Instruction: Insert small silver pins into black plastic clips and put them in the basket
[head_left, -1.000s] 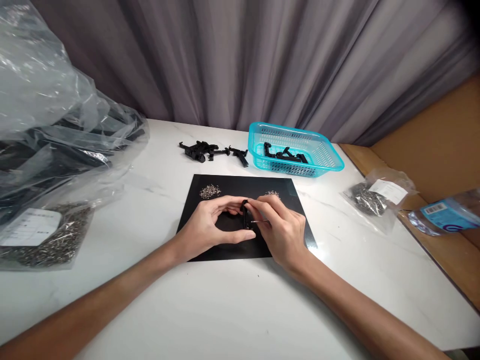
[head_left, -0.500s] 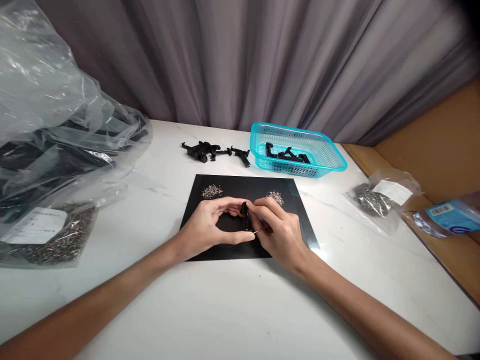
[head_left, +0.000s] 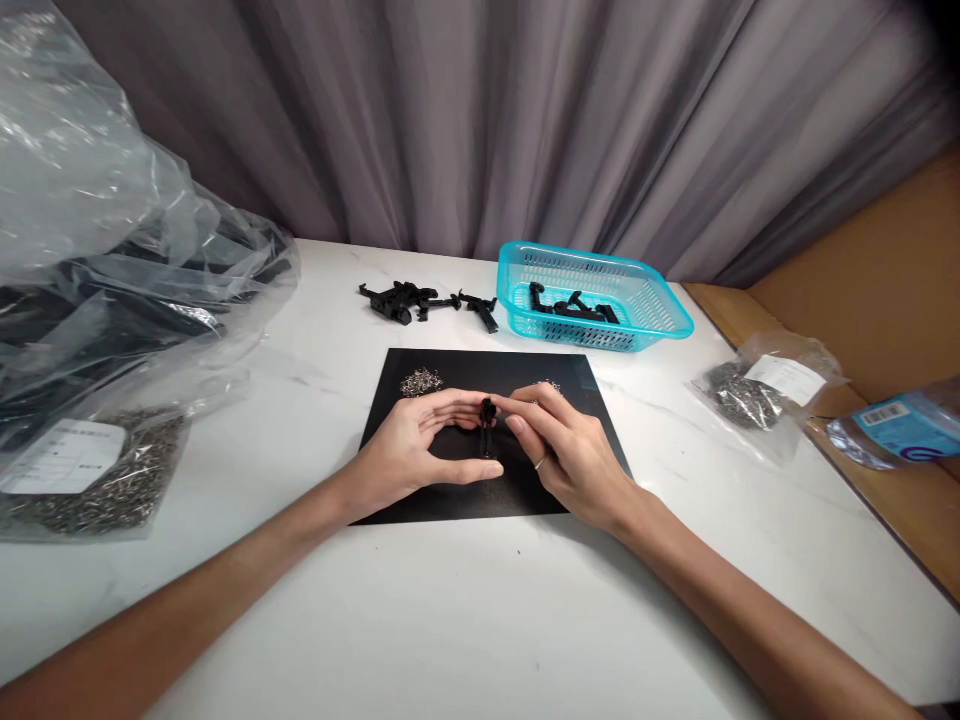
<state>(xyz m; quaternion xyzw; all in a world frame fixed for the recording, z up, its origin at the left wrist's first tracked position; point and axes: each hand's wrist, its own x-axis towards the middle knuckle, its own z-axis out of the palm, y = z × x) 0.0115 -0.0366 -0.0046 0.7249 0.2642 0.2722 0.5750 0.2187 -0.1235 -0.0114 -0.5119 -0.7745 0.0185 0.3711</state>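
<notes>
My left hand (head_left: 405, 445) pinches a small black plastic part (head_left: 487, 430) upright between thumb and fingers, over a black mat (head_left: 450, 500). My right hand (head_left: 574, 450) is beside it, its index fingertip touching the part's top end. The right thumb stands off from the part. A thin metal rod (head_left: 540, 462) shows as a short shiny tip at the curled right fingers; the rest of it is hidden. On the mat lie a pile of small metal pieces (head_left: 421, 382) behind the left hand and another pile (head_left: 553, 385), mostly covered by the right hand.
Black plastic parts (head_left: 397, 302) lie loose behind the mat. A blue basket (head_left: 660, 330) holds similar parts. Bags of metal pieces lie left (head_left: 127, 490) and right (head_left: 739, 395). A large clear bag (head_left: 150, 220) fills the far left, and a cardboard box (head_left: 885, 270) stands right.
My right hand has drawn the thin metal rod back from the black plastic part, to the right. The part has turned a little in my left hand and shows a different side.
</notes>
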